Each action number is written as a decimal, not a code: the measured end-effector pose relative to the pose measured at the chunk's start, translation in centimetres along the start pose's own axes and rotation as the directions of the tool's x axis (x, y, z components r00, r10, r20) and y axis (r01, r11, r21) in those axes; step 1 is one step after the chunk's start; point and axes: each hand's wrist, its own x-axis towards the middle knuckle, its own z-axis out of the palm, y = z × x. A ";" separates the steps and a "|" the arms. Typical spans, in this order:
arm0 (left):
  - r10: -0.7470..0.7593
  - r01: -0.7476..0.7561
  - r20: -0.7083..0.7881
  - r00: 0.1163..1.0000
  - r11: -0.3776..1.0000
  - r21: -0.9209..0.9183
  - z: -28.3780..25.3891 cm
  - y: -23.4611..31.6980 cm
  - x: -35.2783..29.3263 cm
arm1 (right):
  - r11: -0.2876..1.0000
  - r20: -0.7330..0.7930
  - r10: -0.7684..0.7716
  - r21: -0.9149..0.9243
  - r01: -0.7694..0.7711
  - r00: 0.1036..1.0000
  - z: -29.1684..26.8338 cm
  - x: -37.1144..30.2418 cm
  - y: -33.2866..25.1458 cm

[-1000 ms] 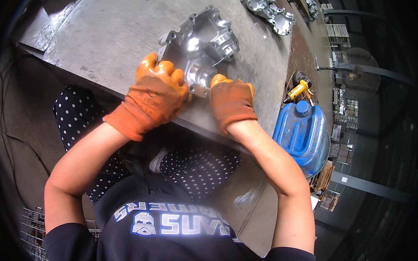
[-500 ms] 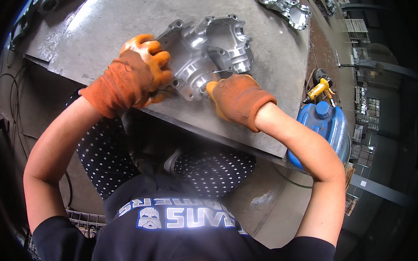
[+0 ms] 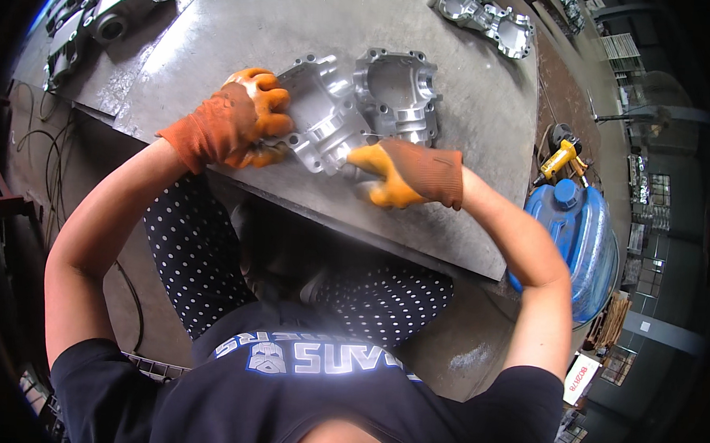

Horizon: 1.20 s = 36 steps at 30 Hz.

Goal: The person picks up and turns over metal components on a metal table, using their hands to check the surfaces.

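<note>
A silvery cast-metal housing [image 3: 327, 129] with open cavities and bolt holes lies on the metal worktable [image 3: 474, 124]. My left hand [image 3: 252, 118], in an orange work glove, grips its left edge with fingers curled over the rim. Against the near right part of the housing is my gloved right hand [image 3: 401, 172], fingers closed. A thin sliver shows beside those fingers, but what they hold is hidden. Just right of the first housing lies a second, similar one [image 3: 397, 85], cavity up.
More silvery castings [image 3: 490, 21] lie at the table's far right. Dark metal parts [image 3: 102, 20] occupy the far left. Beside the right edge stand a blue jerrycan [image 3: 565, 223] and a yellow-handled tool [image 3: 560, 159]. Cables [image 3: 57, 153] hang left of the table.
My right hand has turned, its wrist now further right and its fingers more level. The two housings show a wider gap at the top. The whole view has shifted slightly.
</note>
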 end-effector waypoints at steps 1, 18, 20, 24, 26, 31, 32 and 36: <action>-0.031 0.031 -0.024 0.999 0.999 0.015 0.2 0.0 0.1 | 0.984 -0.046 0.109 0.149 -0.101 0.993 0.2 -0.5 -0.8; -0.602 0.602 -0.190 0.776 0.796 -0.065 3.5 14.5 3.9 | 0.797 -0.573 0.579 0.546 -0.257 0.580 3.2 -3.9 -0.1; -0.587 0.561 -0.233 0.775 0.810 -0.172 4.2 17.9 4.2 | 0.794 -0.599 0.575 0.572 -0.205 0.558 4.1 -6.2 -0.3; -0.506 0.489 -0.225 0.833 0.863 -0.127 4.3 19.9 4.4 | 0.841 -0.618 0.514 0.499 -0.209 0.595 6.2 -9.9 3.0; -0.473 0.488 -0.190 0.860 0.872 0.037 4.5 18.8 4.7 | 0.936 -0.751 0.309 0.132 -0.326 0.584 7.8 -10.7 4.5; -0.436 0.445 -0.090 0.895 0.875 0.189 4.4 16.5 3.6 | 0.711 -0.783 0.343 -0.144 -0.688 0.518 11.0 -10.3 0.4; -0.386 0.403 -0.116 0.915 0.895 0.194 4.7 16.0 3.3 | 0.712 -0.779 0.337 -0.157 -0.685 0.529 11.7 -10.0 0.3; -0.172 0.239 -0.339 0.925 0.957 0.165 3.3 13.9 3.0 | 0.724 -0.751 0.343 -0.171 -0.668 0.564 13.3 -8.9 -1.0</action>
